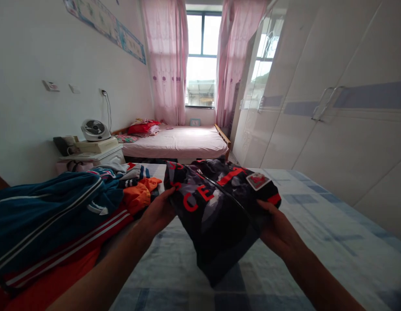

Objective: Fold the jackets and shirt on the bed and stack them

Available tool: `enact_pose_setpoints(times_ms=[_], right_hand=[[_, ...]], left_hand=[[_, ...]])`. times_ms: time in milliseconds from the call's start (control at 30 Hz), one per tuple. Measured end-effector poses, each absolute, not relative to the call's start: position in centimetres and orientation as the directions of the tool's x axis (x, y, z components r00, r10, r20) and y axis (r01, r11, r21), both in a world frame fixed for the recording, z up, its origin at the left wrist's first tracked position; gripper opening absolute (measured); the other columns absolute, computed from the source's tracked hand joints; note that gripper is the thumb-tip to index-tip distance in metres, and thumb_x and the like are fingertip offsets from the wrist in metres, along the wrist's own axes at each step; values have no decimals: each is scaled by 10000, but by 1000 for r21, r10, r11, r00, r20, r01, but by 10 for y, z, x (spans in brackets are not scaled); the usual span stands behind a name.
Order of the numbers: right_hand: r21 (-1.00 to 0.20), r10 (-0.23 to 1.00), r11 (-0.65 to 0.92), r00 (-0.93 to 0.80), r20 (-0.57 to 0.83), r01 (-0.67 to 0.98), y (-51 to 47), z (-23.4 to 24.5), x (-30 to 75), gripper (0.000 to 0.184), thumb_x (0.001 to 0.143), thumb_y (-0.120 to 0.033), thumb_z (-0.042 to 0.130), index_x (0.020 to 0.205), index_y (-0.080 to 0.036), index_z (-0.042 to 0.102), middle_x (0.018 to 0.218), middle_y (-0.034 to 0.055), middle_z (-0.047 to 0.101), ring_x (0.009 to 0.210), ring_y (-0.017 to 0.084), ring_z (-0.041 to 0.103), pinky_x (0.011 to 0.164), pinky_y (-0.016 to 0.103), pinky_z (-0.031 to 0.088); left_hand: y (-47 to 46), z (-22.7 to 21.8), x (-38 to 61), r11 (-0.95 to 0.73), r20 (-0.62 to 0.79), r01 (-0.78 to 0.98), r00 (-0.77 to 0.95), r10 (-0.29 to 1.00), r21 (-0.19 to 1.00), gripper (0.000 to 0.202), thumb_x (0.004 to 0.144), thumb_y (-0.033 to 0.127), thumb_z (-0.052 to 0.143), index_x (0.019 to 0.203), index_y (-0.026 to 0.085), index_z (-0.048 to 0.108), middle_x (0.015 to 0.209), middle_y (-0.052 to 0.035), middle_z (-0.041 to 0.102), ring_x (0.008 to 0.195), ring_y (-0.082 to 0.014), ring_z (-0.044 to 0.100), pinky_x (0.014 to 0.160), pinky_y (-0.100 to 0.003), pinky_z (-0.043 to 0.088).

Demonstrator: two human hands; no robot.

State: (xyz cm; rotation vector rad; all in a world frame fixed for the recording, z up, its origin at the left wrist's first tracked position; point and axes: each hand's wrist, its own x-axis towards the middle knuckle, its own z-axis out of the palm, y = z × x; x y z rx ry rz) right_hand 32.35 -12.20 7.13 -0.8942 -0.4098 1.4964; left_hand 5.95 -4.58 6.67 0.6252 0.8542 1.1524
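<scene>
A dark camouflage jacket (216,207) with red letters, a zip and a red-and-white badge is held up over a bed with a blue checked sheet (317,224). My left hand (160,209) grips its left edge, fingers curled round the fabric. My right hand (276,231) grips its right side near the red cuff, thumb on top. The jacket's lower end hangs down toward the sheet.
A pile of clothes (58,216) in blue, red and orange lies on the left of the bed. Beyond stand a nightstand with a small fan (95,129), a second bed with a pink sheet (177,142), and a window with pink curtains. White wardrobe doors (333,129) line the right.
</scene>
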Motion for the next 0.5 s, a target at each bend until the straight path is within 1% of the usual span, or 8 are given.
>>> enact_pose_setpoints(times_ms=[67,167,233,300,367,433,500], right_hand=[[-786,948,-208,77,-308,-582,-146,53,332,317,734,-175,633,1048,-213,641,1072,23,699,1032,210,631,920,334,506],[-883,936,-313,42,-348,-350,-168,27,354,398,681,-251,723,1067,-199,644,1108,61,682,1028,251,628,908,376,502],[-923,935,-331,65,-349,-196,-169,20,371,417,681,-329,728,1060,-171,656,1113,88,677,1036,257,622,919,370,487],[-936,929,-343,120,-350,-75,-160,21,386,455,686,-380,722,1082,-167,652,1099,91,681,1032,252,622,906,352,487],[-936,931,-351,101,-351,-24,-146,25,394,477,712,-407,700,1125,-176,634,1087,84,685,1009,241,631,878,339,497],[-930,931,-364,-8,-364,-45,-131,29,396,458,753,-432,659,1125,-166,634,1057,87,694,970,229,647,857,332,506],[-917,919,-390,-99,-382,-84,-118,29,395,431,771,-448,638,1072,-139,652,994,94,709,904,215,667,829,323,521]], left_hand=[[-31,56,59,340,-286,-406,189,939,848,127,811,152,558,901,126,644,815,-59,718,692,-156,669,694,-287,542],[-24,34,59,353,-321,-282,152,935,892,73,732,127,654,799,98,647,683,-49,696,547,-129,617,531,-217,476],[-26,24,60,312,-292,-211,121,949,926,126,687,158,713,787,104,659,660,-25,690,531,-104,593,501,-177,426],[-27,23,61,269,-253,-148,118,960,952,200,659,212,747,817,112,678,689,-20,701,564,-106,597,520,-171,419],[-25,26,62,248,-235,-90,138,962,965,232,650,232,748,834,104,688,713,-38,709,582,-124,607,539,-191,436],[-22,28,66,232,-221,-51,159,962,971,229,680,231,709,869,106,685,769,-60,715,620,-144,629,581,-225,474],[-18,23,70,204,-198,-23,156,968,979,230,713,220,652,920,121,667,867,-80,714,696,-163,654,650,-266,511]])
